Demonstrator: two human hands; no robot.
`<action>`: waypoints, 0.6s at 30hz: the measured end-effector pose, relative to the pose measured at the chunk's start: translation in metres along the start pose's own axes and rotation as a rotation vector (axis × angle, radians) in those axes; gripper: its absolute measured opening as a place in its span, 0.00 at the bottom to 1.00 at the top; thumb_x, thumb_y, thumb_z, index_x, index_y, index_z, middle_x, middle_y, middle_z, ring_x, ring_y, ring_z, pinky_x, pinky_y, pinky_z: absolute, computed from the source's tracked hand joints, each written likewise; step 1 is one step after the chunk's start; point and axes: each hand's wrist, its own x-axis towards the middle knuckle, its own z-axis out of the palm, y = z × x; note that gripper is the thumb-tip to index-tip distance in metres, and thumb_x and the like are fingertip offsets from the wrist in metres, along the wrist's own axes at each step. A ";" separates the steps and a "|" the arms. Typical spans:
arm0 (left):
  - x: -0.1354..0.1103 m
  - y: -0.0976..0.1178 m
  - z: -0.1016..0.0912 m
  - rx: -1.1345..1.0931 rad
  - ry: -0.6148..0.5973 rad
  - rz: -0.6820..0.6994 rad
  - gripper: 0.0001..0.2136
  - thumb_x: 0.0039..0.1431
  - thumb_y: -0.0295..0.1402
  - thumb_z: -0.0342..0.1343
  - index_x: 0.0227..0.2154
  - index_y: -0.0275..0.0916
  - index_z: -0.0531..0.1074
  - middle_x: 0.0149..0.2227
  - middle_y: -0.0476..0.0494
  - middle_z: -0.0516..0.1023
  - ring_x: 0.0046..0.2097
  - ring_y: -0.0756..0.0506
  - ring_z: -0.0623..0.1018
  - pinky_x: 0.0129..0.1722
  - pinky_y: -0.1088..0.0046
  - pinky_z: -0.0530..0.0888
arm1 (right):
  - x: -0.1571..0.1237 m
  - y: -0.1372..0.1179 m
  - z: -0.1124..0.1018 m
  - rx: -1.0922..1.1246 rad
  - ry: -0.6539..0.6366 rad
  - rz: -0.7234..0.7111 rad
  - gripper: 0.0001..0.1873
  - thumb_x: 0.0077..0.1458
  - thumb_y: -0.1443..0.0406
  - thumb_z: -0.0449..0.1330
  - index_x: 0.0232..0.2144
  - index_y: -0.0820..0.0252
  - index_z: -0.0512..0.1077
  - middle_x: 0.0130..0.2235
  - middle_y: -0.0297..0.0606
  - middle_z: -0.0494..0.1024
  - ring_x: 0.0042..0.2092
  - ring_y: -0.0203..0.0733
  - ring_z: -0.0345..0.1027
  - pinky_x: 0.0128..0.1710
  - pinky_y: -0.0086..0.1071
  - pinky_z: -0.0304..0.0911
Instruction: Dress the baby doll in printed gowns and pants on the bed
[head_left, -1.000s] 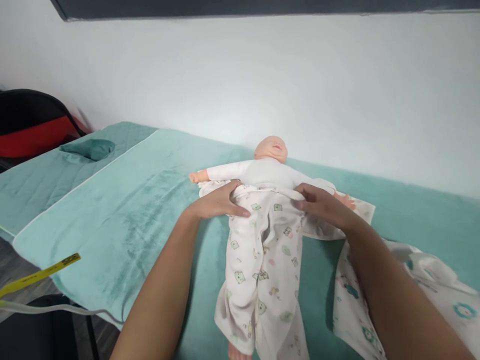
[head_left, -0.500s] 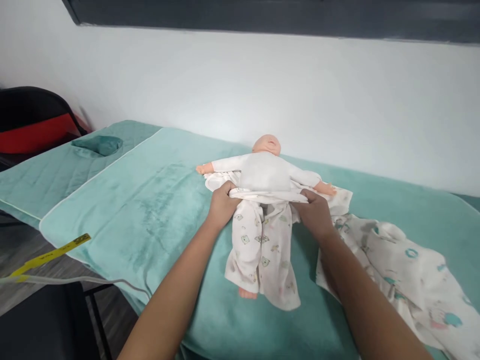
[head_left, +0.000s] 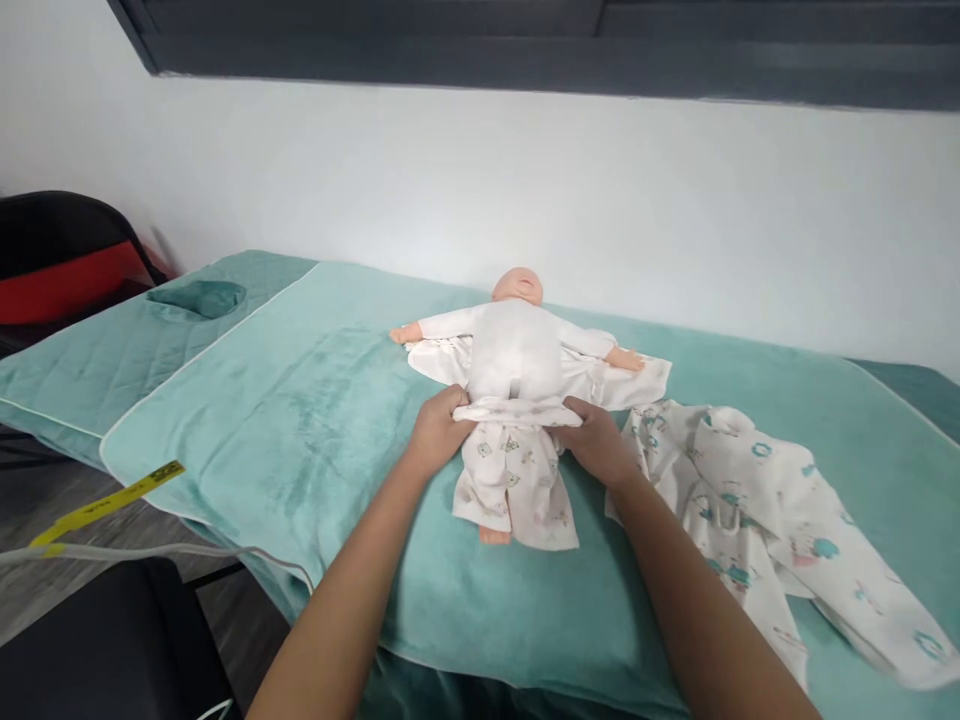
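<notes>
A baby doll (head_left: 516,345) with a white cloth body lies on its back on the green bed cover, arms spread. White printed baby trousers (head_left: 517,475) are on its legs; one foot (head_left: 494,536) shows below a trouser leg, and the other is hidden. My left hand (head_left: 441,428) is closed on the left side of the waistband. On the opposite side, my right hand (head_left: 596,435) grips the same waistband, fingertips partly hidden. The band stretches across the doll's lower belly. White cloth (head_left: 611,383) lies under the doll's torso and arms.
A white printed baby top (head_left: 780,500) lies spread to the right. The green cover (head_left: 300,400) drapes over the bed, with a cushion-like opening (head_left: 196,298) at the far left. Chairs (head_left: 105,640), a cable (head_left: 172,549) and a yellow tag (head_left: 109,505) are at left.
The waistband has come down relative to the doll's torso, baring more belly. The trouser legs look shorter and more gathered. Both hands keep their grip, and the view has shifted slightly.
</notes>
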 end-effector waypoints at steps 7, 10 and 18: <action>-0.011 0.011 -0.004 -0.140 -0.068 -0.095 0.13 0.52 0.38 0.59 0.38 0.40 0.65 0.36 0.52 0.68 0.37 0.49 0.68 0.39 0.74 0.66 | -0.009 -0.003 0.010 0.098 0.114 0.028 0.08 0.44 0.60 0.59 0.28 0.56 0.66 0.29 0.31 0.72 0.34 0.42 0.64 0.34 0.32 0.59; -0.022 0.018 -0.014 -0.038 -0.253 -0.049 0.20 0.47 0.43 0.64 0.40 0.39 0.68 0.41 0.48 0.68 0.42 0.46 0.69 0.42 0.72 0.68 | -0.028 -0.006 0.003 0.072 -0.096 0.015 0.16 0.41 0.58 0.65 0.32 0.56 0.68 0.31 0.30 0.74 0.35 0.43 0.66 0.34 0.32 0.60; -0.035 0.017 -0.007 0.083 -0.129 -0.044 0.14 0.52 0.44 0.56 0.23 0.40 0.62 0.26 0.51 0.65 0.33 0.47 0.67 0.34 0.72 0.65 | -0.042 -0.019 0.010 0.110 -0.048 0.085 0.12 0.48 0.58 0.58 0.32 0.58 0.74 0.34 0.35 0.79 0.41 0.49 0.70 0.41 0.37 0.63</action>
